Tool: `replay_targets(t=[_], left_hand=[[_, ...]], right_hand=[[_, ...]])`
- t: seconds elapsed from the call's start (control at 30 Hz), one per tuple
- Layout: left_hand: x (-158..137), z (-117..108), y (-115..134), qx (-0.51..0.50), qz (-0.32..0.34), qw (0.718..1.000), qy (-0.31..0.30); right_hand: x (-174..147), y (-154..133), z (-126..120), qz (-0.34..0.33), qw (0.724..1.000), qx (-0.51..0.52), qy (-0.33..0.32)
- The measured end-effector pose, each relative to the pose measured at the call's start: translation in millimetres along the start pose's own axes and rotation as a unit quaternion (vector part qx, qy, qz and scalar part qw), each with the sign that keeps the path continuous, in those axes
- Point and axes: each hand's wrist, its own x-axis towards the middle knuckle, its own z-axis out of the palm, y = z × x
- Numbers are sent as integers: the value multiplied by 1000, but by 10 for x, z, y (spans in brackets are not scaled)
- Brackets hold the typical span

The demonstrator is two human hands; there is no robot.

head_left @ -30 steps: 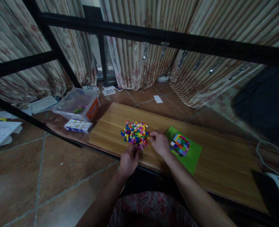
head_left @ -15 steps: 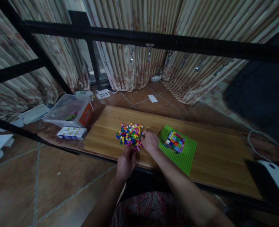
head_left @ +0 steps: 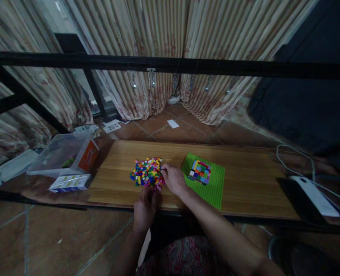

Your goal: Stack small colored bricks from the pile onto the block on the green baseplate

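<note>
A heap of small loose toy bricks [head_left: 147, 171] in many colours lies on the wooden board. At its near edge rests my left hand [head_left: 145, 207], fingers curled in and thumb close to them; whatever they hold is hidden. My right hand [head_left: 173, 179] reaches the heap's right side with its fingertips pinched together, and anything between them is too small to name. To the right of that hand is a green studded baseplate [head_left: 216, 188]. On it stands a low square build of multicoloured bricks [head_left: 201, 171], which neither hand touches.
A clear plastic tub [head_left: 51, 153] with an orange label and a small box [head_left: 70, 183] stand left of the board [head_left: 253, 184]. A white power strip [head_left: 315, 195] with a cable lies at right. A black metal bar [head_left: 210, 66] crosses ahead, before striped curtains [head_left: 158, 34].
The camera view has turned and levelled, so the board and bricks appear farther left and straighter. Both hands remain at the brick heap, with little visible change in their grip.
</note>
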Motion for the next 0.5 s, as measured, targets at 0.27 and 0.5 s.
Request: replay_targets(t=[0.27,0.5], left_hand=[[13,8,-37,13,2,1000,-9],[35,15,-43,12,15,1000,-3]], right_hand=[[-616,579,-420,56,961,248,111],[-698,1118,-778,125,968,105,192]])
